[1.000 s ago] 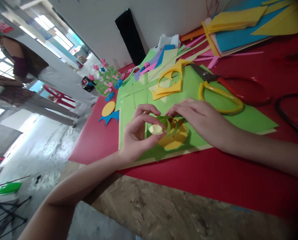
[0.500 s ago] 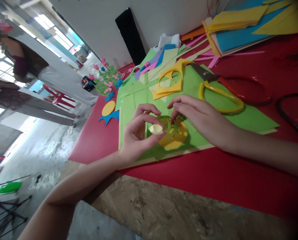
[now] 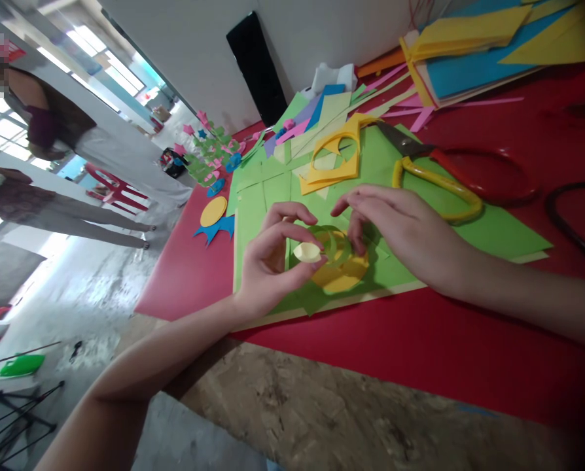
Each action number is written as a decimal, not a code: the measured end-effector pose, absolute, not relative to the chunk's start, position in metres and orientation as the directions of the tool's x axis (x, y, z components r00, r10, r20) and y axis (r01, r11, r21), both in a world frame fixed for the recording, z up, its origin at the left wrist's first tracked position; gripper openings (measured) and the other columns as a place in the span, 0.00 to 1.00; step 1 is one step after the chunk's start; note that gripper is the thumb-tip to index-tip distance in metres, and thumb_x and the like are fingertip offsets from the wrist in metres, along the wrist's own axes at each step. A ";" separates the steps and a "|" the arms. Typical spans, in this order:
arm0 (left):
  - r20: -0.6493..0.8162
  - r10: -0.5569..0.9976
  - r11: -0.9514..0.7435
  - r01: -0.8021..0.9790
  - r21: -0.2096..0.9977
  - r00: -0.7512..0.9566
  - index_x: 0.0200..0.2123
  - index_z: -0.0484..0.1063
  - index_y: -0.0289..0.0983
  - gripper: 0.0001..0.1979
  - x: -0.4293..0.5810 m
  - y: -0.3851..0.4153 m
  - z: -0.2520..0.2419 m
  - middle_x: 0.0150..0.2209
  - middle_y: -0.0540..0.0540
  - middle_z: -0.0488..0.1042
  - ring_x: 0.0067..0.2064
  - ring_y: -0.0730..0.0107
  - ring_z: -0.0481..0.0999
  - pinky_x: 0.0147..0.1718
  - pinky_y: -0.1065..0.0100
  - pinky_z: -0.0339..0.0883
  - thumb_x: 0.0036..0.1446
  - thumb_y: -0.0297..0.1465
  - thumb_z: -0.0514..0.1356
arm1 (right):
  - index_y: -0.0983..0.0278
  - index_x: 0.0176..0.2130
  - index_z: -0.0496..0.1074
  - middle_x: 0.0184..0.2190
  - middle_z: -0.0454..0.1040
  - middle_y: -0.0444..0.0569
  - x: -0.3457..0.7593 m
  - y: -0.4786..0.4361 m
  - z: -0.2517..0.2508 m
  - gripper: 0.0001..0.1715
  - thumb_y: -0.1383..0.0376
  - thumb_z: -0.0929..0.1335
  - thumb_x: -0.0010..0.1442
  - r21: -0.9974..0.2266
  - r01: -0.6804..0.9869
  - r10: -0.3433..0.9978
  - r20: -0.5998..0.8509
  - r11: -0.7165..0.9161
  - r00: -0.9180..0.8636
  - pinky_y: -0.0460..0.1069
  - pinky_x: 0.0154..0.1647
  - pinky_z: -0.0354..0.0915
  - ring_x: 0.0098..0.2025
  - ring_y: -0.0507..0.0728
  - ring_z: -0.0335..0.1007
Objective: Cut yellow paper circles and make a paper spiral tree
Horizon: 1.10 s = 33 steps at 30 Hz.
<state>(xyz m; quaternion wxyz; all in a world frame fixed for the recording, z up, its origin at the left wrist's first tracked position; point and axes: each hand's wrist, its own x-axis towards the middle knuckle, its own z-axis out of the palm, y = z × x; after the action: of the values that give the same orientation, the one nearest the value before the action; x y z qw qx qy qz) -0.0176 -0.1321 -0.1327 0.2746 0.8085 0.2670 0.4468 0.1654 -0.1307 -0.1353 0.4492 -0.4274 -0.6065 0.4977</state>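
Note:
Between the thumb and fingers of my left hand (image 3: 277,252) is a green curled paper strip (image 3: 339,252), pinched at its left end. A small pale yellow, leaf-shaped paper piece (image 3: 307,252) shows inside that grip; whether it joins the strip I cannot tell. The loose curl hangs over a yellow paper disc (image 3: 344,278) lying on green paper sheets (image 3: 267,176). Just right of the curl, my right hand (image 3: 390,222) hovers with bent fingers apart and nothing visible in them. Scissors (image 3: 437,190) with one yellow and one red handle lie beyond it.
A yellow sheet with a round hole (image 3: 329,180) lies behind my hands. Paper flower decorations (image 3: 211,150), a yellow disc (image 3: 213,212) and a blue spiky piece (image 3: 215,231) are at the red table's (image 3: 175,275) left edge. A black phone-like slab (image 3: 256,69) leans on the wall. People stand left.
My right hand has drawn slightly right, away from the green curl, and its fingers have spread from it. My left hand keeps its pinch in place.

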 end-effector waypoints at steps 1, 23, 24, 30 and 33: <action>0.576 0.676 -0.708 0.186 0.682 0.460 0.32 0.71 0.40 0.06 -0.018 -0.132 -0.133 0.38 0.46 0.66 0.45 0.67 0.67 0.46 0.60 0.64 0.49 0.27 0.64 | 0.62 0.26 0.63 0.17 0.63 0.42 0.165 -0.131 -0.135 0.15 0.66 0.57 0.63 -0.988 0.077 0.969 0.112 0.131 -0.221 0.49 0.28 0.55 0.22 0.52 0.60; 0.567 0.677 -0.700 0.175 0.692 0.469 0.33 0.71 0.40 0.06 -0.018 -0.132 -0.133 0.39 0.45 0.66 0.45 0.66 0.67 0.46 0.58 0.65 0.50 0.27 0.63 | 0.60 0.38 0.72 0.40 0.73 0.42 0.164 -0.130 -0.140 0.12 0.65 0.60 0.62 -0.974 -0.103 0.921 0.226 0.204 -0.317 0.46 0.44 0.61 0.47 0.54 0.66; 0.566 0.678 -0.700 0.177 0.692 0.469 0.33 0.71 0.40 0.06 -0.018 -0.132 -0.133 0.39 0.45 0.66 0.45 0.66 0.67 0.46 0.58 0.65 0.50 0.27 0.63 | 0.60 0.38 0.72 0.40 0.73 0.42 0.164 -0.130 -0.140 0.12 0.65 0.60 0.62 -0.975 -0.099 0.924 0.220 0.199 -0.311 0.46 0.44 0.61 0.48 0.54 0.66; 0.567 0.680 -0.710 0.223 0.668 0.464 0.32 0.70 0.41 0.04 -0.016 -0.133 -0.131 0.38 0.45 0.66 0.44 0.64 0.68 0.44 0.56 0.66 0.51 0.30 0.63 | 0.59 0.38 0.72 0.42 0.73 0.42 0.165 -0.130 -0.140 0.12 0.64 0.59 0.62 -0.978 -0.073 0.918 0.210 0.196 -0.338 0.47 0.46 0.60 0.49 0.54 0.65; 0.559 0.688 -0.702 0.232 0.673 0.463 0.32 0.70 0.42 0.04 -0.017 -0.133 -0.131 0.39 0.45 0.67 0.44 0.64 0.68 0.44 0.56 0.66 0.52 0.30 0.62 | 0.59 0.38 0.71 0.41 0.73 0.41 0.166 -0.131 -0.139 0.12 0.64 0.59 0.62 -0.978 -0.064 0.916 0.208 0.198 -0.342 0.47 0.45 0.60 0.49 0.54 0.65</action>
<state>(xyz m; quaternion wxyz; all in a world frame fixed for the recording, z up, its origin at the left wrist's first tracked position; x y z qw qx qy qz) -0.0165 -0.1332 -0.1310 0.2623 0.8139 0.2828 0.4344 0.1658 -0.1308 -0.1390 0.4600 -0.3424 -0.6226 0.5325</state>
